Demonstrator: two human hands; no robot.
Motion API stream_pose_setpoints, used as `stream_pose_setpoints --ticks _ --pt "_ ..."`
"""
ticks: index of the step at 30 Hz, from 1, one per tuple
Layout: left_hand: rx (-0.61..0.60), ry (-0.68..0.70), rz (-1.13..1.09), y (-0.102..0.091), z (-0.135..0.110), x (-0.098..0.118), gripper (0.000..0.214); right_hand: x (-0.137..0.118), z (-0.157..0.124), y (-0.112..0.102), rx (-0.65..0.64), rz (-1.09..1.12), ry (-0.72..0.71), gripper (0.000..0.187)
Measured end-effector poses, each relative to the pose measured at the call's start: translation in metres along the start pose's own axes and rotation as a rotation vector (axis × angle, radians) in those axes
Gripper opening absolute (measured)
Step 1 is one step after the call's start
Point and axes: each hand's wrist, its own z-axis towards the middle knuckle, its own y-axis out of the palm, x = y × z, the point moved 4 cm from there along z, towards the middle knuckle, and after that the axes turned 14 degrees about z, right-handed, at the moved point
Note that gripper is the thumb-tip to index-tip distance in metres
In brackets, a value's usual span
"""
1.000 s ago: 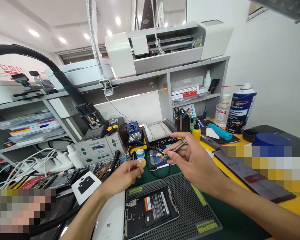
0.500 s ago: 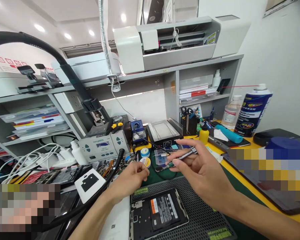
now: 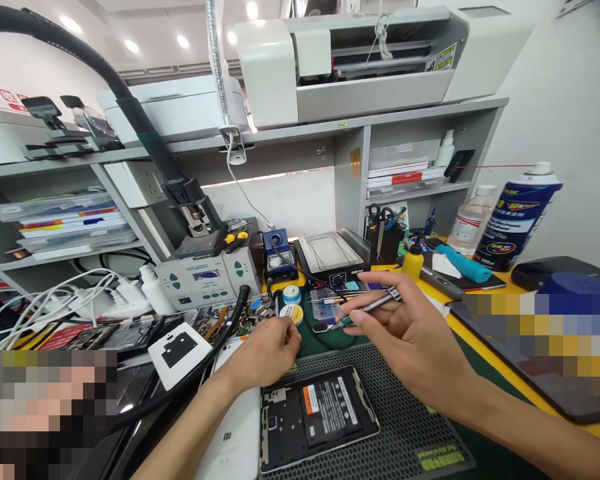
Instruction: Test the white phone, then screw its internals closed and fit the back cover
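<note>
My right hand [image 3: 413, 337] pinches a slim dark pen-shaped tool [image 3: 380, 301] between thumb and fingers, its lower end pointing left above the green mat. I cannot make out its exact kind. To its left, my left hand [image 3: 273, 350] is closed, fingers curled, beside the small round tubs; whatever it may hold is hidden. Below both hands lies an opened phone [image 3: 283, 423] with its black battery [image 3: 333, 408] exposed, resting on a black perforated mat [image 3: 405, 433]. A white back panel [image 3: 230, 433] with a "MI" logo sits left of it, partly under my left forearm.
Behind my hands stand a soldering station [image 3: 279, 257], a flat heating plate [image 3: 330, 255] and a grey control unit [image 3: 207, 279]. A black hose [image 3: 237, 313] curves along the left. A blue spray can [image 3: 517, 217] and a yellow bottle [image 3: 412, 261] stand right.
My left hand has shifted slightly right and turned so that its back faces up more. My right hand keeps its hold on the tool. The whole view has tilted slightly.
</note>
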Motion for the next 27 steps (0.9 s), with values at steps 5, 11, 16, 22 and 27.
stream_pose_setpoints --ticks 5,11,16,22,27 --pt "-0.020 -0.006 -0.030 0.0030 0.0021 -0.0035 0.020 0.0019 -0.0006 0.0007 -0.012 0.013 0.000 0.032" --pt "-0.066 -0.034 -0.081 0.0052 0.0041 -0.0069 0.020 0.0020 -0.0002 0.0009 -0.017 -0.013 -0.020 0.033" --pt "-0.048 -0.039 -0.056 0.0055 0.0038 -0.0068 0.023 0.0024 -0.0001 0.0010 -0.019 -0.020 -0.032 0.032" --pt "-0.029 -0.031 -0.009 0.0046 0.0043 -0.0051 0.024 0.0034 -0.0013 0.0004 -0.028 -0.022 -0.023 0.032" --pt "-0.022 -0.029 -0.027 0.0068 0.0049 -0.0079 0.026 0.0026 -0.0011 0.0007 -0.031 -0.008 -0.022 0.033"
